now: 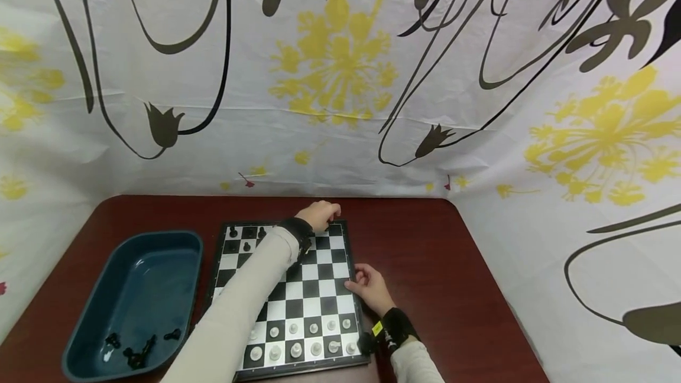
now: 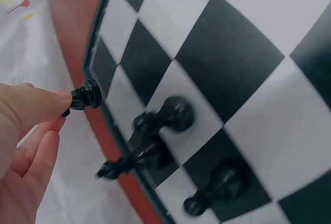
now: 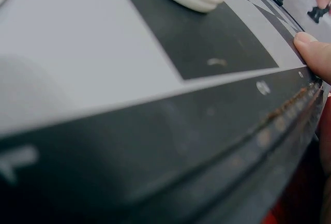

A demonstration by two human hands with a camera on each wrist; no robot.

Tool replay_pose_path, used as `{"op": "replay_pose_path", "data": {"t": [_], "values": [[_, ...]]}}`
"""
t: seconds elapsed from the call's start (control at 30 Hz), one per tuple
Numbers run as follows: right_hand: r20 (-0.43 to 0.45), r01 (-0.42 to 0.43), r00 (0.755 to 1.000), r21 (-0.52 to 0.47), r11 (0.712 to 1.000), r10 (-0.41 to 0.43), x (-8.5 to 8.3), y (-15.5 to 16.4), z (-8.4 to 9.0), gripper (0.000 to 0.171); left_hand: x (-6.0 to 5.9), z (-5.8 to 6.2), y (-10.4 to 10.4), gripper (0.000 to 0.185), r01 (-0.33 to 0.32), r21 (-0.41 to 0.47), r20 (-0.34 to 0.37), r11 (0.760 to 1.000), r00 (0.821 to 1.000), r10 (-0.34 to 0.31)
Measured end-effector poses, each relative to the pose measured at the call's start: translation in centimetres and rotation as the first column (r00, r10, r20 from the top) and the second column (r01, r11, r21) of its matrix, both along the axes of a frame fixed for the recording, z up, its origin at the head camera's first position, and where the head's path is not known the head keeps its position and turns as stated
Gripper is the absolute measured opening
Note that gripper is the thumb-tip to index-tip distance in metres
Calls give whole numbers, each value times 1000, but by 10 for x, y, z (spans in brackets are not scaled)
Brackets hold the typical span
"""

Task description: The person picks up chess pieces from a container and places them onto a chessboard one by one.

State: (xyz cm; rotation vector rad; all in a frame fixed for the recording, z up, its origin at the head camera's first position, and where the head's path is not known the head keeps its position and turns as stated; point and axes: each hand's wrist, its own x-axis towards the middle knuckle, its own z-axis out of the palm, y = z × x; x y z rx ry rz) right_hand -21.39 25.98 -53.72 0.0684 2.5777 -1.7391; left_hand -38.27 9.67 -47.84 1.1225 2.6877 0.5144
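A black-and-white chessboard (image 1: 324, 270) lies on the dark red table. My left hand (image 1: 319, 216) reaches over its far right corner and pinches a small black pawn (image 2: 83, 99) between thumb and fingers, just off the board's edge. Black pieces (image 2: 165, 118) stand on the nearby squares, and one lies tipped (image 2: 129, 159). My right hand (image 1: 370, 288) rests against the board's right edge, thumb (image 3: 315, 53) pressed on the rim. White pieces (image 1: 303, 338) fill the two near rows. More black pieces (image 1: 247, 234) stand at the far left corner.
A dark blue tray (image 1: 133, 288) sits left of the board with several black pieces (image 1: 135, 353) in its near end. A flowered cloth (image 1: 340, 75) walls in the table at the back and both sides. Bare table (image 1: 425, 241) lies right of the board.
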Motion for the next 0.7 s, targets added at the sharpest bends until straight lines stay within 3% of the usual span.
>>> {"op": "replay_pose_path", "data": {"t": [0.2, 0.33, 0.47, 0.7], "values": [[2, 19, 1000, 13, 1000, -19, 0, -1, -2, 39, 2, -12, 2, 31, -38, 22, -23, 999, 999, 38], [6, 15, 1000, 4, 1000, -15, -2, -6, -1, 39, 2, -11, -7, 31, -53, -15, 8, 998, 999, 53], [0, -1, 1000, 10, 1000, 1, -2, -8, -1, 39, -1, 2, -18, 34, -37, -45, 34, 998, 999, 39], [5, 20, 1000, -21, 1000, -20, -2, 2, -7, 39, -9, 39, -54, 25, 56, -6, -58, 998, 997, -56]]}}
